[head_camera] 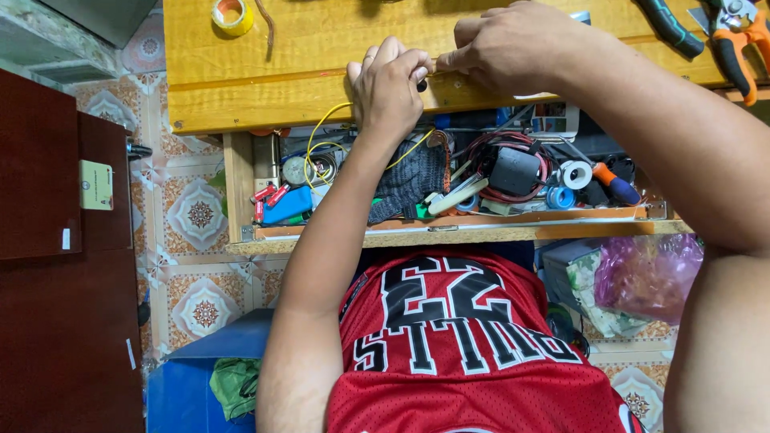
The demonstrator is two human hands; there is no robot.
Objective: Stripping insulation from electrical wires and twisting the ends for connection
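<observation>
Head view: left hand (391, 87) and right hand (501, 50) met at front edge of wooden tabletop (241, 92). Yellow wire (327, 128), thin and springy, looped from open drawer (449, 232) up into left fist; fingers clenched on it. Right fingers pinched toward same spot, what they gripped hidden. Small dark tip (422, 83) showed between hands. Left hand nearer wire. Knitted grey glove (413, 180) lay limp in drawer; orange-handled pliers (736, 40) well apart at right.

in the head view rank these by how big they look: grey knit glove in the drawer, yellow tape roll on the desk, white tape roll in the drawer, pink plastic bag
1. pink plastic bag
2. grey knit glove
3. yellow tape roll and white tape roll: these look much alike. The yellow one is cut off by the frame edge and lies at a different distance, so I won't rank them.
</observation>
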